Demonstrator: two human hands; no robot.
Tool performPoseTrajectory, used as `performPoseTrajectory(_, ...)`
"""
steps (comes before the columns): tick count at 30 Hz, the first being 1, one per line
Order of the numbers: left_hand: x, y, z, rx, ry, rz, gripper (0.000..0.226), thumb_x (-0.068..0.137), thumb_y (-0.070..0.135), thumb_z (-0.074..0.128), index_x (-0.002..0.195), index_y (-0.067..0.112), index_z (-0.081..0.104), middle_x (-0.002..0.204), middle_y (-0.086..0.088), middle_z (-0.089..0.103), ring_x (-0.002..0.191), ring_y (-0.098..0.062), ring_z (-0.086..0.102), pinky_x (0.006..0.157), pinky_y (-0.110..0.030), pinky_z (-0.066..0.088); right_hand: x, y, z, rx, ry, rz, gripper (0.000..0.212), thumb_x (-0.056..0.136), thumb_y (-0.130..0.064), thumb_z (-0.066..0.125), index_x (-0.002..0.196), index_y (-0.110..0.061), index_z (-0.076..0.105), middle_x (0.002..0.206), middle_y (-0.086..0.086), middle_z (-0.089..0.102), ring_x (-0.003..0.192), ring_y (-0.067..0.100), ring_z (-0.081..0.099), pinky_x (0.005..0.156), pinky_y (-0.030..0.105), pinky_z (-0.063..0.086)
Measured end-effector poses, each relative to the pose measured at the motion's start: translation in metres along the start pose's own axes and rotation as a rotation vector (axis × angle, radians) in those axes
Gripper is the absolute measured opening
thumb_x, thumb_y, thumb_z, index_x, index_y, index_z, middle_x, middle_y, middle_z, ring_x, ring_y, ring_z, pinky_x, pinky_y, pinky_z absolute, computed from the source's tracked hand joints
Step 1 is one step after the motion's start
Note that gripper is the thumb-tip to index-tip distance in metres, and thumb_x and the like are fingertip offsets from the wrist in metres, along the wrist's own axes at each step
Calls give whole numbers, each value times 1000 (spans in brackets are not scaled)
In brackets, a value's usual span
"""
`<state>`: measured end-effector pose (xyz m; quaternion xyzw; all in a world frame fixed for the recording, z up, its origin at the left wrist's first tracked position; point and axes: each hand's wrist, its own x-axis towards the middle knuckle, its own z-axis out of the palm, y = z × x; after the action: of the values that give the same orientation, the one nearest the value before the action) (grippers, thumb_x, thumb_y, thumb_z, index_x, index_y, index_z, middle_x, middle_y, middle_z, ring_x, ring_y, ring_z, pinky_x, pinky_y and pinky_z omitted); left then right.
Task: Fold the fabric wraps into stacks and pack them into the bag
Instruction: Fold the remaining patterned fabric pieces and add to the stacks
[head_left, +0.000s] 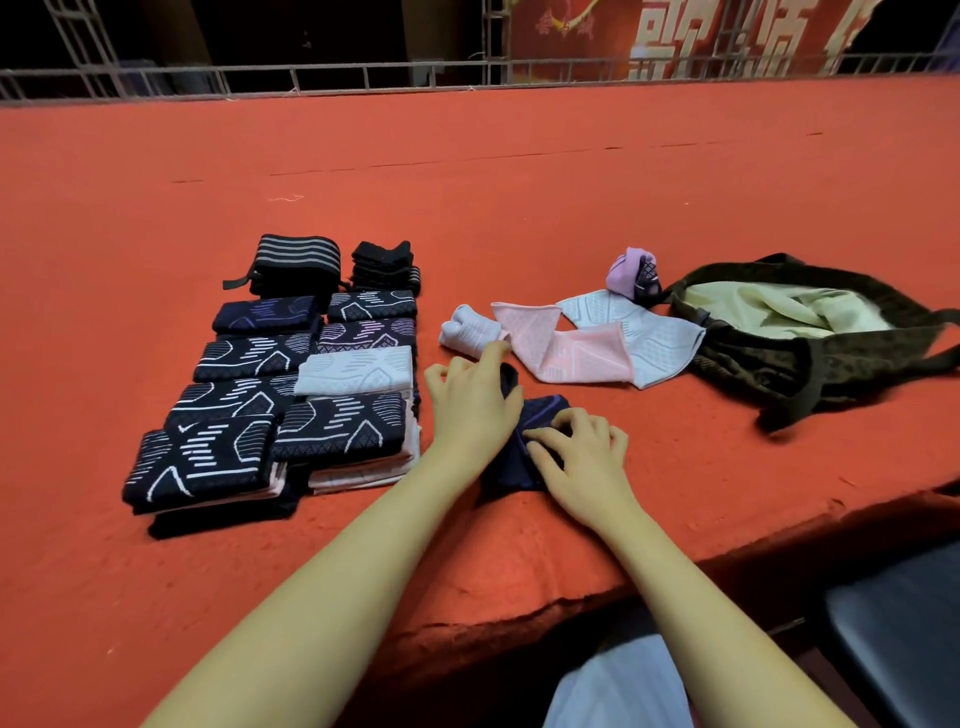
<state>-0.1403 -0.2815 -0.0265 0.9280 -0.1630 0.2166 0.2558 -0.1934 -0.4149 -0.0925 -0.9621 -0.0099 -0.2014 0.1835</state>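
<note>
My right hand (582, 457) had its fingers curled, pinching a fold of the dark blue wrap (524, 447), which lay on the red table (519, 208) near its front edge. My left hand (470, 402) pressed down on the same wrap, fingers bent over its far end. Left of the wrap sat the folded stacks (275, 400) in rows. Beyond it lay pale pink (561, 345) and white wraps (644, 332), unfolded, and a small rolled white one (467, 330). To the wrap's right, farther back, the dark bag (810, 332) lay open.
</note>
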Motion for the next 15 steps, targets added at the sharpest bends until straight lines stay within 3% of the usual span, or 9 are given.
performPoseTrajectory(2, 7, 12, 4, -79, 26, -92, 41, 87, 29, 59, 127, 21, 49, 91, -1, 64, 100, -22, 52, 87, -33, 19, 2, 1, -4, 140, 27, 76, 66, 82, -54, 10, 110, -31, 65, 107, -9, 53, 104, 13, 42, 86, 25, 12)
performPoseTrajectory(4, 10, 26, 9, -232, 15, -184, 37, 90, 32, 58, 124, 21, 50, 84, 4, 66, 98, -17, 55, 90, -31, 21, 1, 0, -8, 301, 170, 183, 64, 83, -50, 11, 113, -25, 62, 108, -10, 56, 101, 9, 43, 86, 25, 13)
performPoseTrajectory(6, 10, 32, 20, -481, -148, -288, 34, 92, 36, 51, 122, 21, 53, 93, 3, 70, 105, -15, 58, 101, -31, 26, -2, 1, -11, 390, 360, 257, 55, 86, -45, 19, 112, -19, 62, 108, -9, 59, 98, 5, 43, 88, 27, 17)
performPoseTrajectory(8, 2, 32, 29, -700, -359, -324, 41, 90, 34, 46, 128, 22, 52, 121, -4, 64, 121, -19, 52, 110, -36, 29, -5, 2, -12, 403, 449, 304, 48, 88, -41, 24, 105, -19, 63, 106, -10, 61, 96, 7, 45, 89, 30, 20)
performPoseTrajectory(11, -18, 21, 35, -501, -474, -108, 50, 93, 17, 34, 142, 15, 40, 148, -7, 40, 139, -22, 32, 115, -31, 21, -5, 3, -11, 340, 423, 358, 43, 84, -43, 27, 93, -22, 64, 100, -9, 61, 96, 14, 49, 88, 30, 20)
performPoseTrajectory(13, -26, 11, 37, -284, -468, 11, 52, 95, 24, 30, 145, 13, 34, 156, -8, 24, 145, -21, 17, 115, -30, 13, -4, 3, -11, 274, 369, 381, 39, 83, -44, 33, 88, -21, 64, 99, -7, 60, 97, 17, 49, 88, 30, 19)
performPoseTrajectory(15, -30, 6, 41, -131, -485, 21, 49, 102, 27, 31, 149, 13, 27, 159, -7, 11, 147, -20, 7, 116, -31, 7, -5, 4, -9, 217, 315, 382, 35, 83, -43, 39, 83, -20, 65, 100, -7, 58, 100, 18, 48, 89, 30, 18)
